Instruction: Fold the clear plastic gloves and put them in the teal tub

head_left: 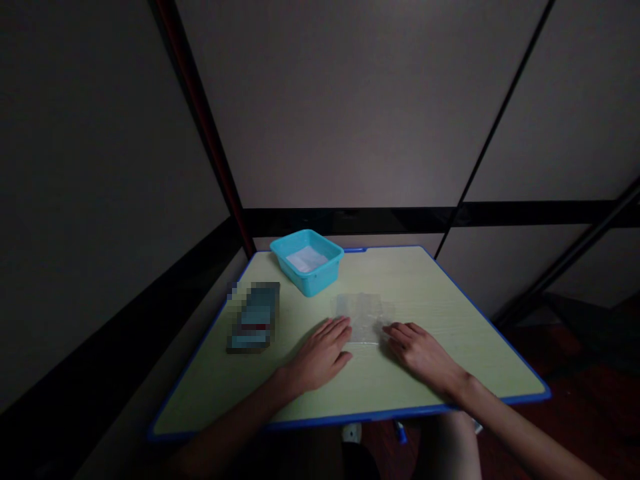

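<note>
A clear plastic bag (367,320) lies flat on the table in front of me, with faint creases across it. My left hand (324,350) rests palm down at its left edge, fingers stretched out and thumb apart. At the bag's lower right edge is my right hand (413,347), its fingers bent and close together on the plastic. The right thumb is mostly hidden under the fingers.
The pale yellow-green table (430,280) has a blue rim. A turquoise basket (320,280) with white sheets (307,259) inside stands at the back left. A blurred-out dark rectangular object (255,317) lies at the left. Panelled walls enclose the back and left.
</note>
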Tool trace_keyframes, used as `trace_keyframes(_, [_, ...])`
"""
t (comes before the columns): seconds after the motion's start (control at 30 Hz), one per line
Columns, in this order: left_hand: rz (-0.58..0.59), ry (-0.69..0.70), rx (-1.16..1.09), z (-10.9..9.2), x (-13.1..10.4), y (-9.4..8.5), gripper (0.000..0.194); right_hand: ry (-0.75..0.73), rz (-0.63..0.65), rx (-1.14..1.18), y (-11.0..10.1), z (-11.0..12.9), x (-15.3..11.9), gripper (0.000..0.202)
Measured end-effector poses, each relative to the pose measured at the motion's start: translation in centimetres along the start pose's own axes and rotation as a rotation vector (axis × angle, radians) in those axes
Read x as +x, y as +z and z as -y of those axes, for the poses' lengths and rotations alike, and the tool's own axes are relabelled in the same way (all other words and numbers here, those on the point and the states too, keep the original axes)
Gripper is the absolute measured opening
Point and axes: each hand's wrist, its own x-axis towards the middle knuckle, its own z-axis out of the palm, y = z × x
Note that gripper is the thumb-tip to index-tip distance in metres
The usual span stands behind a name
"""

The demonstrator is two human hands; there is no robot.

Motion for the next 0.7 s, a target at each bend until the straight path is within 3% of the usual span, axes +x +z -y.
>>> trace_keyframes(0.17, [-0.038,-0.029,-0.039,-0.1,0.4,-0.3,0.033,0.045,0.045,0.056,-0.4,-0.3,0.7,0.014])
trace_keyframes(0.3, [-0.088,-0.074,-0.160,0.3,0.9,-0.5,0.019,0.176,-0.026,0.330,-1.7,-0.9,0.8,0.013])
trace_keyframes(0.4, [-0.187,-0.150,-0.400,0.8,1.4,-1.1,0.017,0.301,-0.115,0.636,-2.9,-1.4,1.0,0.015])
trace_keyframes(0.5, [-0.263,-0.239,-0.731,1.3,2.1,-2.9,0.012,0.403,-0.197,0.915,-3.8,-1.8,1.2,0.015])
trace_keyframes(0.6, [-0.271,-0.312,-1.045,1.5,2.9,-5.3,0.017,0.508,-0.279,1.168,-4.5,-1.8,1.5,0.019])
trace_keyframes(0.7, [-0.295,-0.350,-1.225,1.6,4.1,-6.8,0.021,0.560,-0.320,1.378,-4.7,-1.5,1.7,0.019])
